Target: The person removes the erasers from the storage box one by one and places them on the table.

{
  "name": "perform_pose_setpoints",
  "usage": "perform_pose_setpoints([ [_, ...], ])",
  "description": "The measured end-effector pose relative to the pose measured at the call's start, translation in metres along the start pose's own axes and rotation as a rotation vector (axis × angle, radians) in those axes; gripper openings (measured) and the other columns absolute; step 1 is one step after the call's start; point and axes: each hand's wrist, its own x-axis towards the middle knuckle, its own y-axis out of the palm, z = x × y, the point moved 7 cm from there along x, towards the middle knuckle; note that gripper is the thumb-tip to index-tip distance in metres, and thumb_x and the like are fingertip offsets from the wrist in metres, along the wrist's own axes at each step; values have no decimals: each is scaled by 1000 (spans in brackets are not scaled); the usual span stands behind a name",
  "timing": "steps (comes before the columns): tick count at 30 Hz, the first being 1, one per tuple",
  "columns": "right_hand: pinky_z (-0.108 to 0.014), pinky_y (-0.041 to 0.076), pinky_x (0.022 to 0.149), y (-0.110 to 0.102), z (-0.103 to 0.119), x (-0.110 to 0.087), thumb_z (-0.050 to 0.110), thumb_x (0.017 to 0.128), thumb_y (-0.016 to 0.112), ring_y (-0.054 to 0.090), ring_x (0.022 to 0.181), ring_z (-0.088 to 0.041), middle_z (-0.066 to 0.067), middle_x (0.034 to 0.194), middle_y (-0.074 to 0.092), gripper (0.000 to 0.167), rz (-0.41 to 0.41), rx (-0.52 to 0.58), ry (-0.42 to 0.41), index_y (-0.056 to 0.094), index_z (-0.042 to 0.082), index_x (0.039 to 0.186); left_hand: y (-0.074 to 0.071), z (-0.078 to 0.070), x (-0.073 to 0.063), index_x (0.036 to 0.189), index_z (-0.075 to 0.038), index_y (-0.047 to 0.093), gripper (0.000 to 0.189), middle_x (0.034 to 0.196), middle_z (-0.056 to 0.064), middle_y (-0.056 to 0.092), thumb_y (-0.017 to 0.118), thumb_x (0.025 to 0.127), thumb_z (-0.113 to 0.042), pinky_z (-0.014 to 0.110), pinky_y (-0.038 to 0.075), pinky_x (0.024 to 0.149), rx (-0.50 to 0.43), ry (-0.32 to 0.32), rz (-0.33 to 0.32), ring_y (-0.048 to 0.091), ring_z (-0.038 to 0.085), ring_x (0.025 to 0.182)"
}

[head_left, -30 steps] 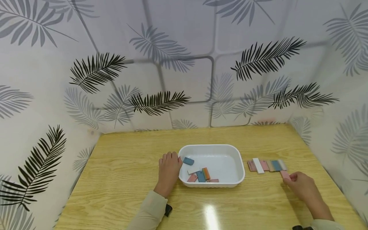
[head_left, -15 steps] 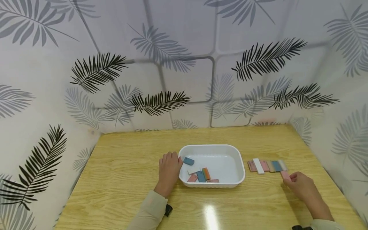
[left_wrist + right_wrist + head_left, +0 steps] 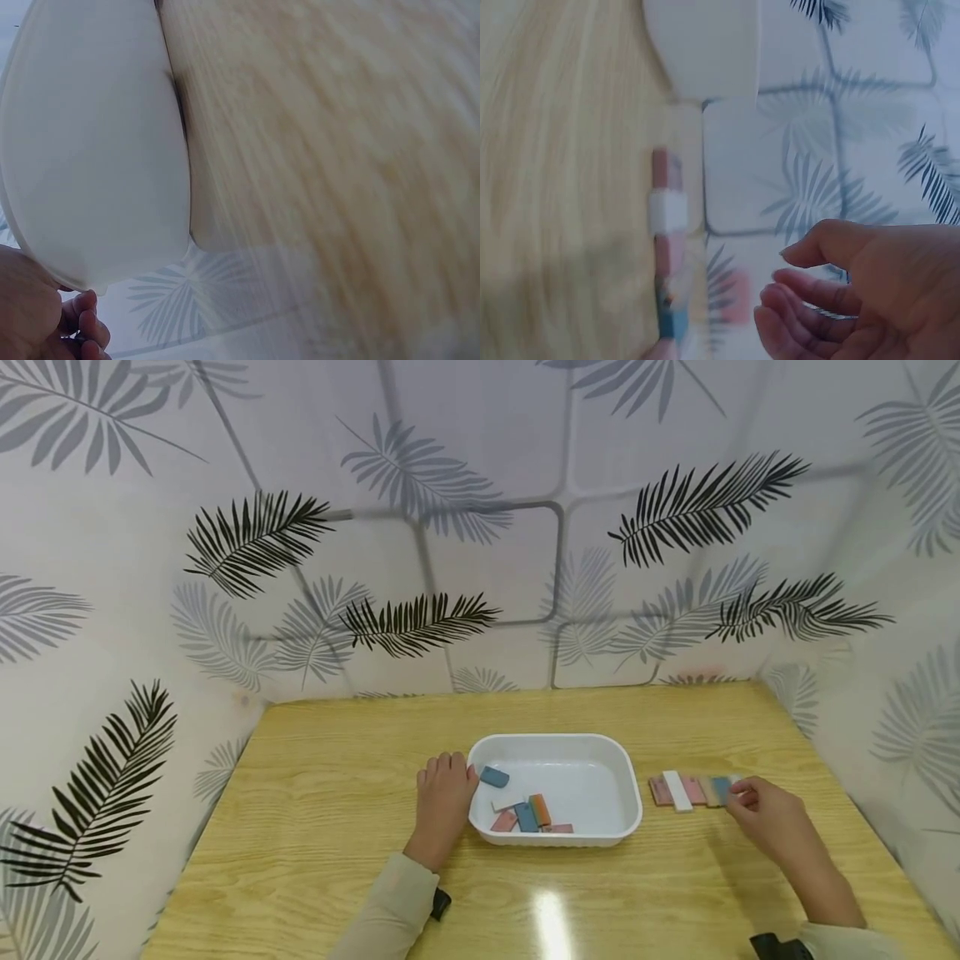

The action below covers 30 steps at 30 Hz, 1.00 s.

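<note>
My left hand [image 3: 445,802] grips the left rim of a white plastic tub [image 3: 555,839]; in the left wrist view its fingers [image 3: 88,330] curl at the rim. Inside the tub lie small flat rectangular blocks, among them a blue one [image 3: 494,777] and an orange-edged one [image 3: 539,810]. To the right, a row of similar blocks runs along the table, with a white block [image 3: 677,792] lying across pink ones. Over the row's right end hovers my right hand [image 3: 776,827], thumb and fingers apart with nothing between them in the right wrist view. It hides the endmost blocks in the head view.
The yellow wood-grain table [image 3: 337,793] carries the tub and the row. Behind and on both sides stands a pale leaf-patterned covering [image 3: 480,568]. Dark wrist devices [image 3: 441,904] sit at both sleeves.
My right hand has let go of the pink block at the row's near right end and moved up and left over the row. My left hand stays at the tub's rim.
</note>
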Motion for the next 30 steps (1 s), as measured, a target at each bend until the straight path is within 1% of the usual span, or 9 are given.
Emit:
perform_pose_setpoints([
  [3,-40,49,63,3,29,3,16,91,54,62,79,-30,-13,87,63,25,-69,-5,-97,60,-6,102,-1,1,0,93,-3,54,24,80,6,47,50,95,-27,33,31,65,-10,-3,-2,41,22,76],
  [8,-37,50,64,21,74,7,12,89,59,62,76,-22,-6,84,64,16,-66,32,-211,63,-1,98,-2,0,-1,90,-3,54,24,79,6,47,49,95,-26,34,32,65,-16,5,-11,41,23,75],
  [12,-32,49,65,40,103,11,11,87,62,59,74,-14,0,80,62,11,-43,50,-276,65,2,94,-2,0,-1,91,-4,53,24,80,6,47,49,96,-26,33,32,66,-9,2,4,41,22,76],
  [16,-30,48,65,58,124,16,9,87,61,57,72,-10,2,79,61,9,28,74,-328,64,2,93,0,0,1,93,-4,53,23,82,6,47,49,96,-26,33,32,67,-10,-7,19,40,22,78],
  [18,-29,48,64,67,133,18,9,87,62,56,71,-9,3,78,61,9,62,62,-347,65,3,92,1,1,1,93,-5,53,22,82,6,47,50,95,-26,33,32,67,-12,-5,13,41,22,79],
  [20,-30,48,65,77,139,20,9,86,63,56,71,-9,3,79,61,9,118,45,-357,65,3,93,0,0,1,93,-5,53,22,82,6,48,50,95,-26,32,32,67,-10,-3,7,41,22,79],
  [25,-32,47,68,103,145,24,9,85,64,54,72,-10,2,79,60,12,264,22,-333,64,1,94,-1,0,2,95,-4,54,23,84,7,50,50,95,-27,32,32,66,11,-2,-1,42,22,79],
  [30,-32,45,67,120,146,27,12,85,66,52,70,-11,2,76,58,10,330,22,-297,64,4,89,1,1,1,96,-4,55,24,85,7,50,49,95,-27,32,32,66,18,-12,14,42,22,79],
])
